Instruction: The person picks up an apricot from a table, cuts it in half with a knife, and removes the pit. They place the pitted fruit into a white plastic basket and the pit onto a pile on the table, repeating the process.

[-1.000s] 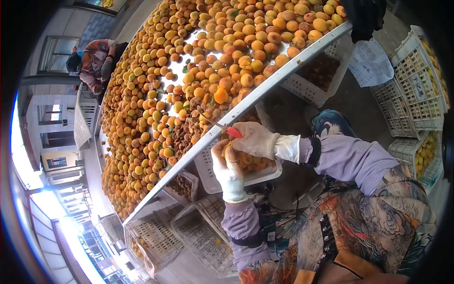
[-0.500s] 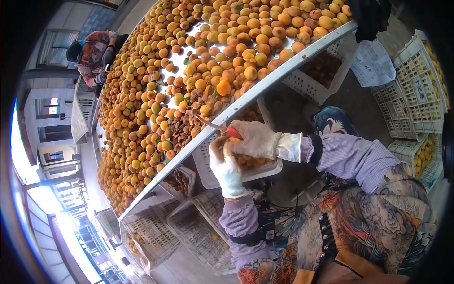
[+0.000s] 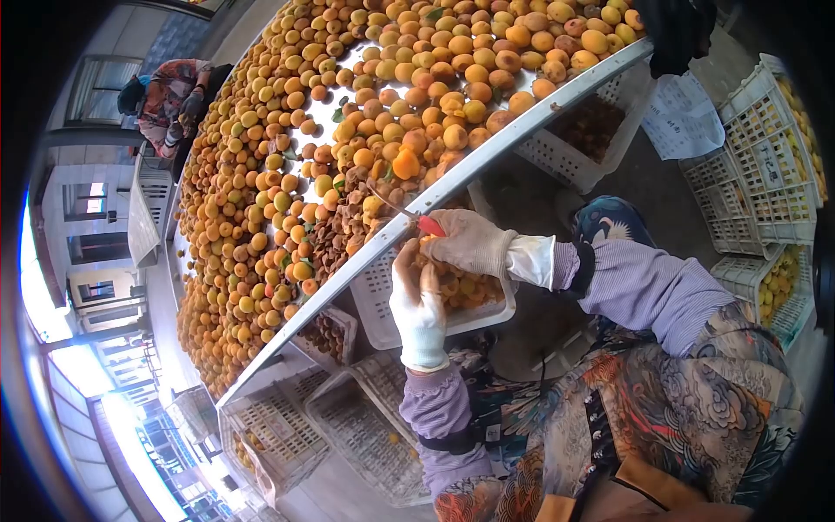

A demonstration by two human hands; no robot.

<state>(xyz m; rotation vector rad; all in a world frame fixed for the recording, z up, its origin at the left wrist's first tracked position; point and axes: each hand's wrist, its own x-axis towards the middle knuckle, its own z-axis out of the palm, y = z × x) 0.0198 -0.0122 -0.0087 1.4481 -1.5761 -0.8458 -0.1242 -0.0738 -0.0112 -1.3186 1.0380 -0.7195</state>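
Note:
My right hand [image 3: 470, 241], in a pale glove, is closed around the red handle of a knife [image 3: 432, 226]. Its thin blade points up and left, over the metal rim of the table [image 3: 513, 146]. Just below it, my left hand [image 3: 417, 317] wears a white glove with bare fingertips. Its fingers are curved up towards the right hand; a bit of orange shows at the fingertips, too small to name. Beneath both hands stands a white basket [image 3: 380, 304] with cut orange fruit [image 3: 465, 287]. Apricots [image 3: 409, 163] cover the table, and brown pits [image 3: 335, 235] lie in a heap near its rim.
Under the table are a white crate of dark contents [image 3: 539, 157] and another small basket [image 3: 348, 326]. Empty-looking crates [image 3: 365, 431] stand lower left. Stacked crates [image 3: 770, 165] of yellow fruit are at right. A co-worker [image 3: 170, 109] bends over the table's far side.
My left hand's fingers have loosened from a tighter curl and drawn slightly apart. My right hand has shifted a little up and right with the knife. The co-worker's hands have moved.

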